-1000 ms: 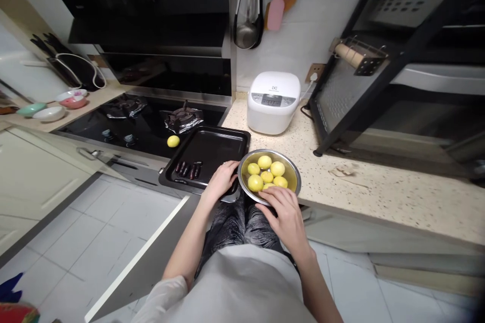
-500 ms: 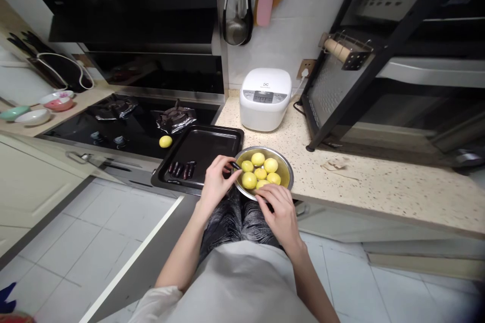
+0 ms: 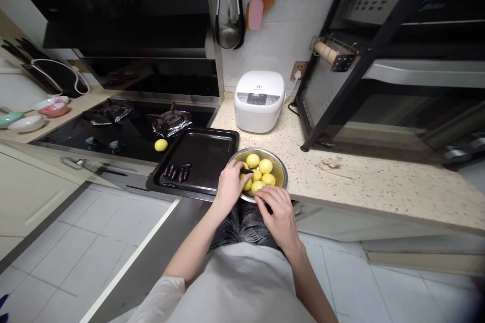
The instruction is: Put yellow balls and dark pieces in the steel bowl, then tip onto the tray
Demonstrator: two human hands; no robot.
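Observation:
A steel bowl [image 3: 285,174] holds several round yellow fruits [image 3: 265,166] that look like lemons. Over its left side, my left hand [image 3: 230,185] pinches a small dark finger-shaped piece [image 3: 246,171] between thumb and fingers. My right hand [image 3: 278,212] is at the bowl's near right rim, fingers curled and thumb close to the fingertips beside the nearest fruit; what they hold, if anything, is hidden. Left of the bowl lies a black baking tray [image 3: 208,149], with several similar dark purple pieces [image 3: 175,173] in its near left corner.
One yellow fruit [image 3: 161,145] sits on the black gas hob [image 3: 132,133] beside the tray. A white rice cooker [image 3: 259,106] stands behind the bowl. A black rack [image 3: 322,86] rises to the right. An open drawer [image 3: 159,242] juts out below the tray.
My left hand has moved right and inward over the bowl, carrying the dark piece from the rim to above the fruits. My right hand has stayed almost in place. The view has shifted slightly.

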